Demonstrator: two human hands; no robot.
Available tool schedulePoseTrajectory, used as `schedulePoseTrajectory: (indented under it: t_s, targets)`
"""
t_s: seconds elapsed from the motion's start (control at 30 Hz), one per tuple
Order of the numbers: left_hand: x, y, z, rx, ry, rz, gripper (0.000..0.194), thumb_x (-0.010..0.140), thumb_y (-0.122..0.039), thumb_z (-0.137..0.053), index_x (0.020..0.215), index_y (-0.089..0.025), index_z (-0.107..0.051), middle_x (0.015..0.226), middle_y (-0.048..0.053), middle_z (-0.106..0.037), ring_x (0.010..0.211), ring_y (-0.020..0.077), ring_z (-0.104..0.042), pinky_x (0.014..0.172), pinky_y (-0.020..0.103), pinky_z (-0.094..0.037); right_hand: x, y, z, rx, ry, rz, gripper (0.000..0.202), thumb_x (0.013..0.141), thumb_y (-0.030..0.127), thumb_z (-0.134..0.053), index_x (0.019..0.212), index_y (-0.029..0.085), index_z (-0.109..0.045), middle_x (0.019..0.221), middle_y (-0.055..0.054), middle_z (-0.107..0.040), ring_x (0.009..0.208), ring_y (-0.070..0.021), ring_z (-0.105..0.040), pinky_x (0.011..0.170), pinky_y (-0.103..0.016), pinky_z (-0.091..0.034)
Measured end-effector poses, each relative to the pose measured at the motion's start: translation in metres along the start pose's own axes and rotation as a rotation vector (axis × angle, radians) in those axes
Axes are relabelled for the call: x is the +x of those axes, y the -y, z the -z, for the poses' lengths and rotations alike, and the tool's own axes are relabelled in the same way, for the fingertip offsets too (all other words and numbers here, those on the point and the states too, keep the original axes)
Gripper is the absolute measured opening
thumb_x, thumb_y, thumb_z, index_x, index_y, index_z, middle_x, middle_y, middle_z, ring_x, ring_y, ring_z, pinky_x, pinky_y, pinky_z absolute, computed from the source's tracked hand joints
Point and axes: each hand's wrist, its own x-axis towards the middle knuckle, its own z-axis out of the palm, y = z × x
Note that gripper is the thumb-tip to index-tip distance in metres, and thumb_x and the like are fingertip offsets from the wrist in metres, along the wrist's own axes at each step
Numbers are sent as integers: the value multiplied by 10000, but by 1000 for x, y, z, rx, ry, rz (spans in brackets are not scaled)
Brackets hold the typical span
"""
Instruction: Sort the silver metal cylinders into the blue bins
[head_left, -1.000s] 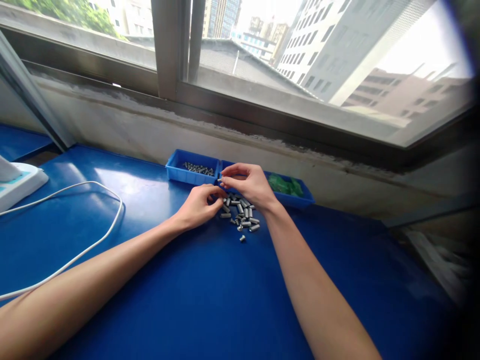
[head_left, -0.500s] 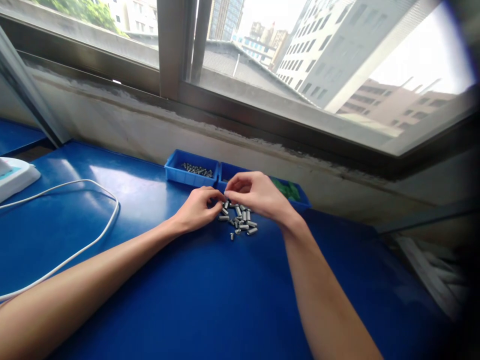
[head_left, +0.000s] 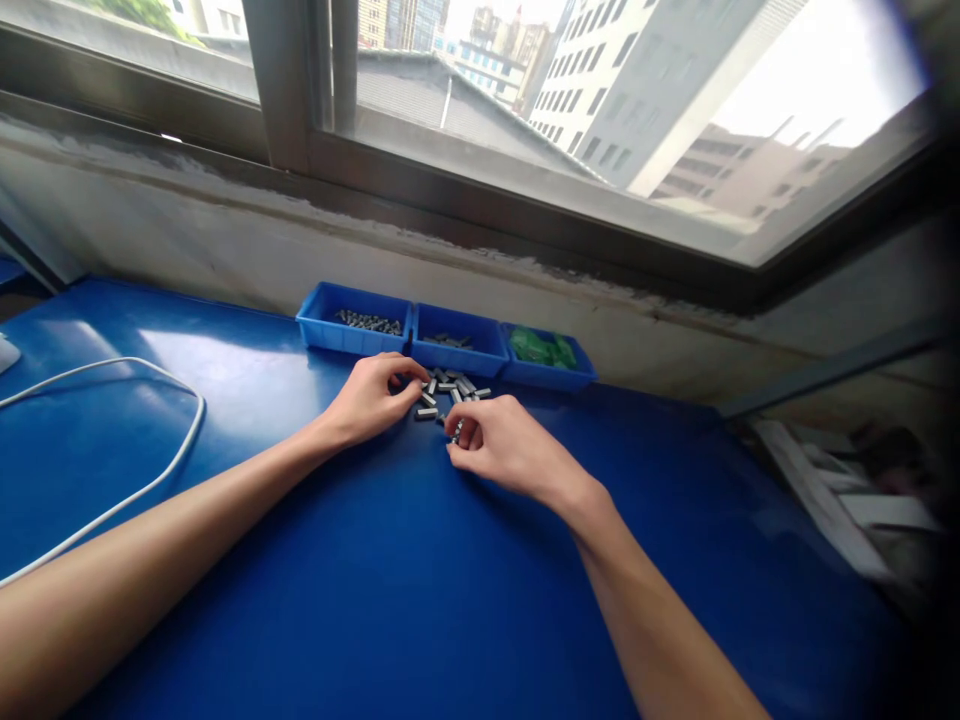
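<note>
A loose pile of silver metal standoffs (head_left: 453, 387) lies on the blue table. My left hand (head_left: 379, 395) rests at the pile's left edge, fingers curled and thumb bent toward them; whether a piece sits between the tips I cannot make out. At the near right side of the pile, my right hand (head_left: 504, 440) is curled, its thumb and fingers closing around small shiny screws (head_left: 457, 432). My right fingers partly hide these screws and some of the pile.
Behind the pile, a row of blue bins stands along the wall: one with small screws (head_left: 369, 322), one with a few metal pieces (head_left: 448, 340), one with green items (head_left: 541, 348). A white cable (head_left: 196, 415) curves across the table's left side.
My right hand has come down and toward me, from over the pile's far side to its near edge, and small screws now show in its fingers. The camera view has shifted right.
</note>
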Motion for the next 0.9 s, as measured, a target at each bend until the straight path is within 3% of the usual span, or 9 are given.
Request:
schedulePoseTrajectory:
  t_s: [0.3, 0.5, 0.7, 0.9]
  targets:
    - [-1, -2, 1, 15, 5, 12, 213, 872, -198, -574, 945, -174, -772, 974, 58, -765, 861, 182, -682, 750, 280, -503, 0, -15, -24, 172, -245, 129, 190, 751, 101, -606, 868, 199, -720, 695, 2, -686, 616, -136, -642, 623, -244, -500]
    - [0, -2, 1, 23, 0, 3, 214, 871, -203, -575, 951, -174, -771, 960, 55, -759, 847, 179, -672, 747, 281, -498, 3, -20, -30, 459, -407, 33, 194, 757, 187, -694, 947, 195, -736, 750, -3, -721, 621, -140, -692, 634, -253, -571]
    - [-2, -5, 4, 17, 65, -115, 229, 853, -212, -609, 1026, -180, -755, 1063, 69, -751, 1010, 224, -659, 917, 346, -499, 7, -29, -31, 981, -392, -35, 288, 709, 322, -853, 921, 169, -733, 823, -37, -765, 688, -175, -748, 645, -276, -602]
    - [-4, -6, 4, 77, 150, -209, 271, 801, -200, -668, 1056, -196, -761, 1138, 72, -728, 1093, 252, -622, 1019, 393, -474, 7, -29, -28, 1063, -395, -25, 354, 678, 374, -901, 922, 181, -733, 824, -37, -780, 743, -188, -758, 698, -302, -610]
